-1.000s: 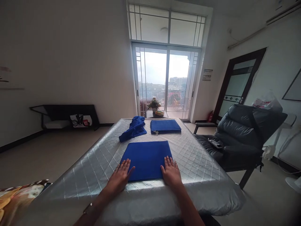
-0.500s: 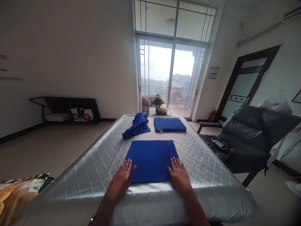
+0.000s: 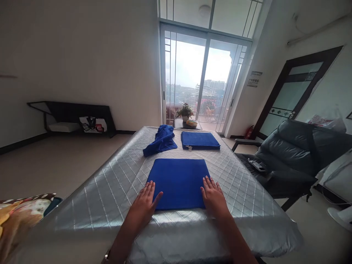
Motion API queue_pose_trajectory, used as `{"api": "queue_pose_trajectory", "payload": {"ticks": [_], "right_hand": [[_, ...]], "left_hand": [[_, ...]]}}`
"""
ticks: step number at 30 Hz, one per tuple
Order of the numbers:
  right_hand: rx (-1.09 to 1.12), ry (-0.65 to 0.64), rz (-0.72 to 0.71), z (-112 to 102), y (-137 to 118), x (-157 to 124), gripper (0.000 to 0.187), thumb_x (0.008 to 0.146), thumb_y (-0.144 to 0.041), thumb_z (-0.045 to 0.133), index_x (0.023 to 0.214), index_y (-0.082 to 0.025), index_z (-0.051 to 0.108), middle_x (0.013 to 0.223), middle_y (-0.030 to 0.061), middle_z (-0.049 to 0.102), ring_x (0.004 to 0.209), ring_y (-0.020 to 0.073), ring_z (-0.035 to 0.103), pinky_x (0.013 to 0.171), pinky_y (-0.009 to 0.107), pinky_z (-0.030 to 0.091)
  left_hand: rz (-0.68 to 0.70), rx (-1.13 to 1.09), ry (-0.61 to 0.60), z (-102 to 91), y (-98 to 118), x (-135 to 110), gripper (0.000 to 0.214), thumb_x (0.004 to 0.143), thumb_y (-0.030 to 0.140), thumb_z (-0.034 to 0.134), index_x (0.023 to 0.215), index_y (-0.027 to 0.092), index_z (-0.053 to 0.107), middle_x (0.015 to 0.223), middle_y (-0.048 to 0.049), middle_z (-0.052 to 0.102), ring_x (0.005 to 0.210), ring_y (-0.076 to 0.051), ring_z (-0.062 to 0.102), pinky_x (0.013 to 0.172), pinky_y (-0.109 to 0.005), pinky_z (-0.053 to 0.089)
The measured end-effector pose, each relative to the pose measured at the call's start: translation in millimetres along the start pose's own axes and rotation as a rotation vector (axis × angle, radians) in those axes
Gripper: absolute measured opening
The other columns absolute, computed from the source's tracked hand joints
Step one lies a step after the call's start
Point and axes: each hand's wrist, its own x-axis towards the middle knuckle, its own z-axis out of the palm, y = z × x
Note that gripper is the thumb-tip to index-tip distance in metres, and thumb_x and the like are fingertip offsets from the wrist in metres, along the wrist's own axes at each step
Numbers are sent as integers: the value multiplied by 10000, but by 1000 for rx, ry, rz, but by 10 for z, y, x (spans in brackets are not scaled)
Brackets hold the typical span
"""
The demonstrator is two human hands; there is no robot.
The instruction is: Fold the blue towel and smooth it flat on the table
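A folded blue cloth (image 3: 178, 183), flat and roughly square, lies on the silver quilted table cover (image 3: 110, 198) in front of me. My left hand (image 3: 147, 198) rests on its left edge, fingers stretched out and thumb spread toward the middle. On the opposite edge lies my right hand (image 3: 213, 194), also flat with its fingers extended. Neither hand grips anything. Beyond sits a neat stack of folded blue cloths (image 3: 200, 140) with a small white tag at its front edge. Left of that stack is a crumpled blue cloth (image 3: 161, 141).
A dark reclining chair (image 3: 291, 154) with a remote-like device on its seat stands close on the right. Past the table's far end, a small stand holds a potted plant (image 3: 185, 111) before the sliding glass door. A patterned blanket (image 3: 24, 216) shows at lower left.
The view has tilted slightly down. Both hands stay flat on the side edges of the folded cloth, with hardly any shift; the other cloths lie as before.
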Motion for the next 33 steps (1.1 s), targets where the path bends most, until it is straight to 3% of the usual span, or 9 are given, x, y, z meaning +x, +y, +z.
{"api": "queue_pose_trajectory", "payload": {"ticks": [5, 10, 14, 20, 25, 29, 33], "right_hand": [[18, -44, -44, -76, -34, 312, 599, 1046, -393, 204, 1594, -161, 273, 1661, 36, 207, 1541, 208, 160, 1243, 410, 111], [23, -50, 14, 124, 30, 528, 624, 1047, -398, 187, 1599, -110, 226, 1669, 59, 170, 1548, 205, 119, 1243, 406, 88], [37, -26, 7, 226, 71, 525, 635, 1041, -403, 189, 1599, -101, 220, 1670, 52, 169, 1550, 205, 105, 1245, 404, 69], [80, -14, 28, 209, 60, 491, 636, 1034, -407, 202, 1596, -112, 244, 1665, 50, 192, 1547, 200, 123, 1245, 408, 71], [97, 24, 28, 210, 57, 476, 627, 1032, -396, 210, 1591, -116, 262, 1662, 52, 208, 1542, 199, 147, 1243, 405, 78], [100, 14, 35, 199, 53, 472, 626, 1031, -397, 211, 1593, -125, 260, 1663, 44, 201, 1543, 190, 140, 1243, 392, 75], [79, 22, 23, 177, 57, 465, 619, 1035, -385, 219, 1593, -119, 257, 1662, 63, 212, 1540, 199, 157, 1240, 397, 88]], "left_hand": [[-47, 3, -34, -113, 67, 6, 777, 1015, 634, 250, 1563, 87, 317, 1609, -179, 334, 1509, -276, 273, 1221, -484, 277], [-67, 7, -59, -150, 67, 2, 837, 989, 682, 258, 1565, 76, 305, 1623, -162, 309, 1504, -282, 285, 1218, -471, 287], [-53, 20, -63, -166, 57, -5, 888, 961, 723, 289, 1561, 70, 310, 1621, -172, 307, 1503, -289, 287, 1215, -474, 284], [-43, 32, -69, -253, 89, -5, 907, 951, 743, 294, 1552, 64, 326, 1608, -182, 336, 1492, -296, 312, 1199, -477, 312], [-10, 88, 49, -360, 175, 15, 836, 976, 707, 277, 1529, 91, 394, 1595, -178, 370, 1493, -309, 311, 1220, -519, 262], [98, 12, -8, -440, 477, 115, 770, 997, 671, 278, 1532, 132, 401, 1601, -139, 376, 1499, -286, 301, 1221, -491, 278], [364, -138, -177, -431, 1053, 430, 748, 1002, 669, 282, 1552, 169, 368, 1615, -115, 354, 1503, -246, 296, 1219, -422, 282]]}}
